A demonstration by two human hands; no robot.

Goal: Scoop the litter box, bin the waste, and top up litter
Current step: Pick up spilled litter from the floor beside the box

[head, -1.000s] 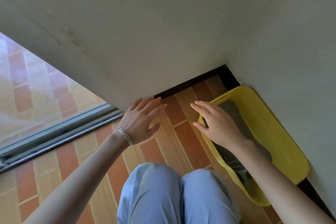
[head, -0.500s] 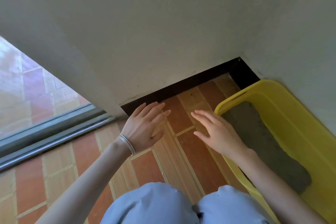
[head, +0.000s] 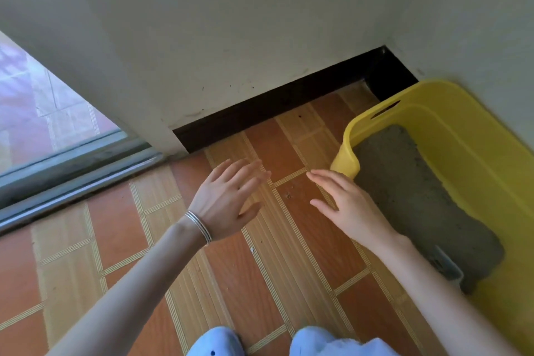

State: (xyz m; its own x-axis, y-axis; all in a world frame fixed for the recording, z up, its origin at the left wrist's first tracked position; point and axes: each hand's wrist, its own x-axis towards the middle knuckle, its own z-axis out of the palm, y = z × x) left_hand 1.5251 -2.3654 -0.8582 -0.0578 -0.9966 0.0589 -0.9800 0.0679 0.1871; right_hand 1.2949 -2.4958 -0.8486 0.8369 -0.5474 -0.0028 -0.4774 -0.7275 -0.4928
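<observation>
One yellow litter box point(head: 450, 113) sits on the tiled floor point(head: 115, 225) against the right wall point(head: 491, 23) near the corner, holding grey litter point(head: 410, 199) with a pale object point(head: 448, 266) half sunk at its near end. Both hands are empty: left hand point(head: 228, 202) and right hand point(head: 346, 205) hover over the floor, fingers straight, the right just beside the box's rim.

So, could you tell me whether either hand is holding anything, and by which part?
Nothing is held: the left hand and right hand are both open, beside the litter box.
</observation>
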